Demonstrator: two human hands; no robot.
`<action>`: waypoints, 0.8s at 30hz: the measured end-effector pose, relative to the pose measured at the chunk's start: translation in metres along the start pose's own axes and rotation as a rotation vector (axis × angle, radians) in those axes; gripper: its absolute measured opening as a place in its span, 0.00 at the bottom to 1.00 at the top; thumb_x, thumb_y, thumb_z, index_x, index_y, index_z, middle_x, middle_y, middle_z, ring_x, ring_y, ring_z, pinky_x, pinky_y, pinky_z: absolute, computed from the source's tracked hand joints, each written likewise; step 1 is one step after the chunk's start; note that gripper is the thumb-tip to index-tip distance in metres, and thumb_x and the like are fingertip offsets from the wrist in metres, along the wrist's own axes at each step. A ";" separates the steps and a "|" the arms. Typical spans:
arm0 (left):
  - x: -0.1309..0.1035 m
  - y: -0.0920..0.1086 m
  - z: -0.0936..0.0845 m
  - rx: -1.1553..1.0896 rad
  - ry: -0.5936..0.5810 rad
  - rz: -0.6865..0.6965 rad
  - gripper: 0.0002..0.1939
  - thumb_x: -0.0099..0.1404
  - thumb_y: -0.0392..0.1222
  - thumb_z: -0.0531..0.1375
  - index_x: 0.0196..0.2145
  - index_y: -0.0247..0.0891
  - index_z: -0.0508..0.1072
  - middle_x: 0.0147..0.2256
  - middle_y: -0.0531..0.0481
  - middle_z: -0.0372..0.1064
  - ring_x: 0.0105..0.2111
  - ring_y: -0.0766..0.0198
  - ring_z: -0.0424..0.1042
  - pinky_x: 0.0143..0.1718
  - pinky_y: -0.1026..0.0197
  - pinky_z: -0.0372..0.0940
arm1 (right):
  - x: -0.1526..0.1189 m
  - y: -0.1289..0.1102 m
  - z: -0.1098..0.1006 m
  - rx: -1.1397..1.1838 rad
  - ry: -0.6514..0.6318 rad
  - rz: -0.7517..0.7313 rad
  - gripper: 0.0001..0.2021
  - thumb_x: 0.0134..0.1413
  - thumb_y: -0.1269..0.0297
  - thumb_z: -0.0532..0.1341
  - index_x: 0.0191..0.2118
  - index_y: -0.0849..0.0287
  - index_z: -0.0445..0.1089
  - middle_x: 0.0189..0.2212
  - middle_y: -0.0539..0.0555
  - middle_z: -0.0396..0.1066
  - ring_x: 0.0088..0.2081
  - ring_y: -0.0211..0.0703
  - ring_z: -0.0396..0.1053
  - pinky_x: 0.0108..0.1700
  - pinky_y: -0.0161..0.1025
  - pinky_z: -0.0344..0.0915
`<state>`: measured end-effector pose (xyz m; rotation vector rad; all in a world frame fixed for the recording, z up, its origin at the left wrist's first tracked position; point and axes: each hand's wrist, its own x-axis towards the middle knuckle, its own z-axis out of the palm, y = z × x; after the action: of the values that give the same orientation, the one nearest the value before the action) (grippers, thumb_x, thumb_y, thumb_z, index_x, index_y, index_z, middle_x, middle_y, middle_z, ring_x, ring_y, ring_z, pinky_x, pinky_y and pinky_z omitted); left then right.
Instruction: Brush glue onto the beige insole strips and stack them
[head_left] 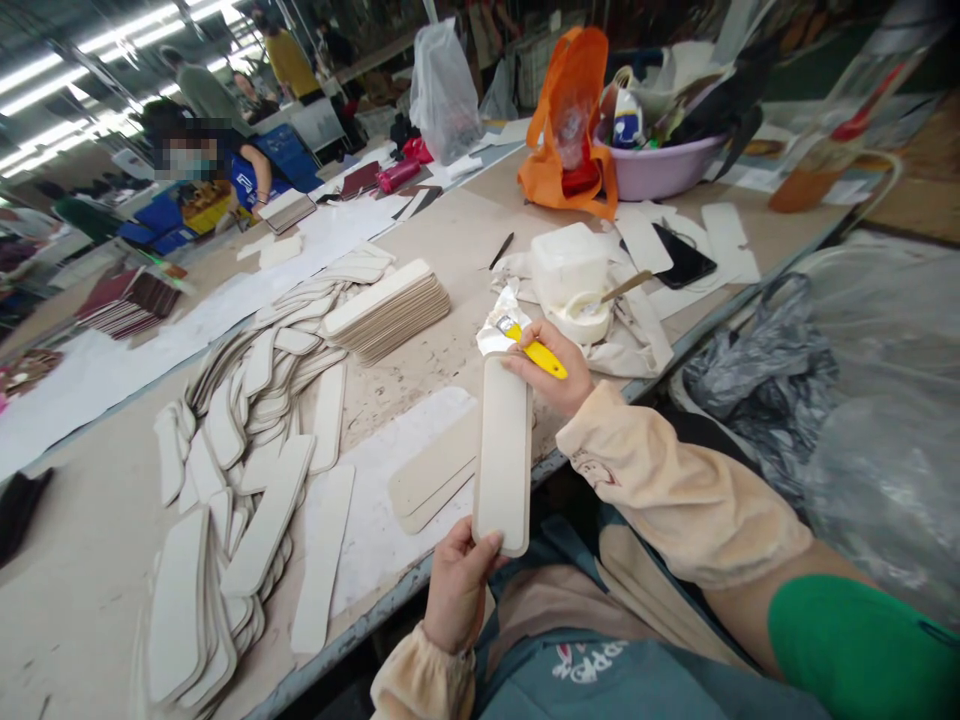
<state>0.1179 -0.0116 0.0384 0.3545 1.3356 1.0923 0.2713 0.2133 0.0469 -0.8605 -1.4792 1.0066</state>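
Note:
My left hand [463, 585] grips the lower end of a long off-white board strip with rounded corners [504, 460], thumb on top. My right hand [561, 378] pinches a small brush with a yellow handle [546, 358], and its fingers also touch the strip's upper end. The strip is tilted over the table's front edge. Beneath and left of it, two beige strips [431, 470] lie on a white sheet. Just beyond the right hand sits a small white pot [585, 318] with a stick in it, beside a crumpled white scrap [496, 325].
Loose strips [247, 400] spread in a long heap on the left, near a neat stack of strips [390, 310]. Farther back stand an orange bag [559, 120], a lilac basin [664, 168] and a black phone [684, 255]. A co-worker [251, 175] sits across the table.

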 end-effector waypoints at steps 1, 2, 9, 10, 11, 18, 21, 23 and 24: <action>0.000 0.000 0.000 0.008 0.006 -0.005 0.19 0.54 0.41 0.68 0.43 0.33 0.75 0.41 0.42 0.76 0.38 0.60 0.74 0.40 0.60 0.69 | 0.000 -0.001 0.000 -0.004 -0.003 0.002 0.12 0.51 0.58 0.64 0.37 0.53 0.59 0.32 0.47 0.68 0.31 0.39 0.64 0.35 0.37 0.60; 0.000 0.000 0.000 0.017 0.011 -0.009 0.19 0.53 0.42 0.68 0.42 0.33 0.75 0.40 0.42 0.76 0.38 0.61 0.74 0.39 0.61 0.69 | -0.001 -0.002 0.000 -0.010 -0.004 0.006 0.12 0.51 0.58 0.64 0.37 0.53 0.59 0.32 0.47 0.69 0.31 0.39 0.64 0.35 0.37 0.60; 0.000 0.001 0.001 0.068 0.022 -0.018 0.16 0.54 0.44 0.68 0.40 0.34 0.77 0.37 0.44 0.77 0.35 0.62 0.74 0.35 0.65 0.69 | -0.001 -0.007 -0.001 -0.083 -0.006 0.016 0.13 0.51 0.57 0.64 0.36 0.53 0.60 0.33 0.47 0.70 0.32 0.40 0.66 0.37 0.37 0.62; -0.001 0.001 0.001 0.071 0.028 -0.020 0.17 0.54 0.44 0.68 0.40 0.34 0.77 0.37 0.44 0.77 0.36 0.62 0.74 0.35 0.64 0.69 | -0.002 -0.007 -0.001 -0.090 -0.003 0.019 0.13 0.51 0.57 0.64 0.36 0.53 0.60 0.33 0.47 0.70 0.32 0.40 0.66 0.37 0.37 0.62; -0.001 0.002 0.001 0.072 0.034 -0.022 0.17 0.53 0.44 0.68 0.40 0.34 0.77 0.37 0.44 0.77 0.36 0.61 0.74 0.35 0.64 0.69 | -0.002 -0.007 -0.001 -0.095 -0.003 0.025 0.13 0.51 0.56 0.64 0.36 0.53 0.60 0.33 0.48 0.70 0.32 0.41 0.67 0.37 0.38 0.62; -0.005 0.006 0.008 -0.063 0.040 -0.012 0.20 0.51 0.46 0.69 0.40 0.34 0.77 0.40 0.41 0.76 0.37 0.58 0.75 0.37 0.59 0.71 | -0.002 -0.005 0.003 -0.050 -0.014 0.059 0.14 0.51 0.52 0.63 0.37 0.52 0.59 0.33 0.48 0.70 0.31 0.41 0.67 0.35 0.38 0.64; -0.002 0.002 0.008 -0.069 0.089 -0.013 0.20 0.51 0.51 0.68 0.37 0.33 0.77 0.36 0.41 0.76 0.33 0.59 0.75 0.32 0.60 0.71 | -0.003 -0.006 0.003 -0.030 -0.017 0.061 0.15 0.51 0.52 0.63 0.37 0.52 0.58 0.33 0.48 0.71 0.31 0.41 0.67 0.34 0.38 0.64; 0.002 -0.002 0.005 -0.055 0.124 -0.009 0.21 0.49 0.53 0.69 0.34 0.32 0.77 0.32 0.42 0.76 0.31 0.59 0.74 0.29 0.61 0.70 | -0.003 -0.008 0.003 -0.042 -0.015 0.051 0.15 0.50 0.53 0.64 0.36 0.52 0.58 0.33 0.48 0.71 0.31 0.42 0.68 0.34 0.39 0.65; 0.005 -0.004 0.002 -0.049 0.139 -0.009 0.22 0.48 0.53 0.70 0.33 0.32 0.77 0.30 0.43 0.76 0.29 0.60 0.74 0.28 0.61 0.70 | -0.004 -0.009 0.003 -0.054 -0.014 0.042 0.14 0.50 0.54 0.64 0.36 0.52 0.59 0.33 0.48 0.71 0.31 0.42 0.67 0.34 0.39 0.64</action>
<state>0.1203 -0.0091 0.0334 0.2390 1.4290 1.1569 0.2688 0.2063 0.0538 -0.9289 -1.5112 1.0091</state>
